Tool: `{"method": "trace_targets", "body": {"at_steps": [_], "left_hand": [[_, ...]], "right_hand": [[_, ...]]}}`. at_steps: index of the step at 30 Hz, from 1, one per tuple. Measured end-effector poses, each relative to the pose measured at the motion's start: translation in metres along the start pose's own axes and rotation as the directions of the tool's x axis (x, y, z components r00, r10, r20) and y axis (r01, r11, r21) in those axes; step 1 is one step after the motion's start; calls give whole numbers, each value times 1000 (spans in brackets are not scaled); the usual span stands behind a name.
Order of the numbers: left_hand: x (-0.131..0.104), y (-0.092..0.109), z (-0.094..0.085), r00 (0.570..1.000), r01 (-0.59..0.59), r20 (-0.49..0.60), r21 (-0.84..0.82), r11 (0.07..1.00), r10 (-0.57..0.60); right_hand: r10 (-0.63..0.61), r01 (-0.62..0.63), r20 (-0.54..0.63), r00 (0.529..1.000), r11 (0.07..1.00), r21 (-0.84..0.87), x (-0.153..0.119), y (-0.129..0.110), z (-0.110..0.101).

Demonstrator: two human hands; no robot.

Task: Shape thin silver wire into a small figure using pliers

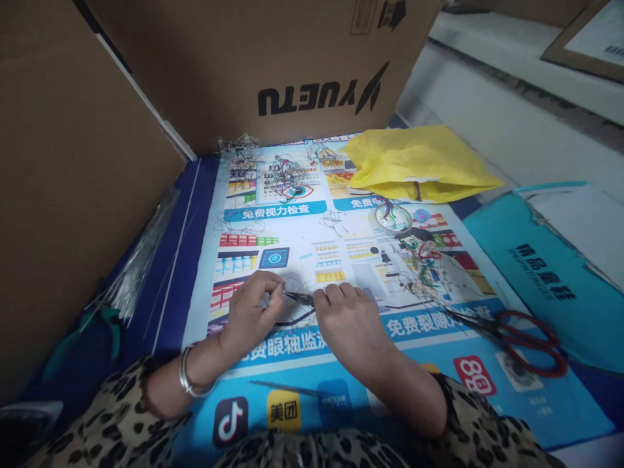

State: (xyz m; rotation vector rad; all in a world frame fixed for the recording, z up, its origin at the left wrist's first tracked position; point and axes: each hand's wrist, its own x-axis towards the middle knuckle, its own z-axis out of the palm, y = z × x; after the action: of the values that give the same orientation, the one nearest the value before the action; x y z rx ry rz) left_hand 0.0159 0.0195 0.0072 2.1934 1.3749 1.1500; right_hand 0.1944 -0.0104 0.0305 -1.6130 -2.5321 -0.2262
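Observation:
My left hand [253, 315] is closed in a pinch at its fingertips, on what looks like a thin wire. Facing it, my right hand [353, 328] is wrapped round a dark pointed tool [303, 298] that looks like pliers. Its tip points left, close to the left fingertips, and my palm hides its handles. Fine wire loops show just beyond the fingers. Thin tweezers [292, 389] lie on the printed poster [297, 237] nearer to me. To the right are scissors [531, 341] with red handles and a tangle of coloured wires [428, 273].
Large cardboard boxes [234, 71] stand at the back and left. A yellow bag [419, 159], a clear round roll [392, 220] and a teal folder [550, 273] lie to the right. More wire shapes [283, 174] lie further back. At left are wire strands [146, 263] and teal-handled pliers [110, 325].

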Motion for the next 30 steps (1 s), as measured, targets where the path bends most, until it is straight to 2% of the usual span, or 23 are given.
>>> {"method": "trace_targets", "body": {"at_steps": [9, 20, 30], "left_hand": [[1, 3, 0, 1000, 0, -29, 0, 1000, 0], [0, 1, 3, 994, 3, -108, -5, 1000, -3], [0, -1, 2, 996, 16, -88, 15, 1000, -15]], "right_hand": [[32, -32, 16, 999, 999, -28, 2, -5, -4], [139, -141, -27, 990, 986, -92, 8, -28, -8], [143, -145, -25, 989, 984, -105, 7, -29, -1]]}}
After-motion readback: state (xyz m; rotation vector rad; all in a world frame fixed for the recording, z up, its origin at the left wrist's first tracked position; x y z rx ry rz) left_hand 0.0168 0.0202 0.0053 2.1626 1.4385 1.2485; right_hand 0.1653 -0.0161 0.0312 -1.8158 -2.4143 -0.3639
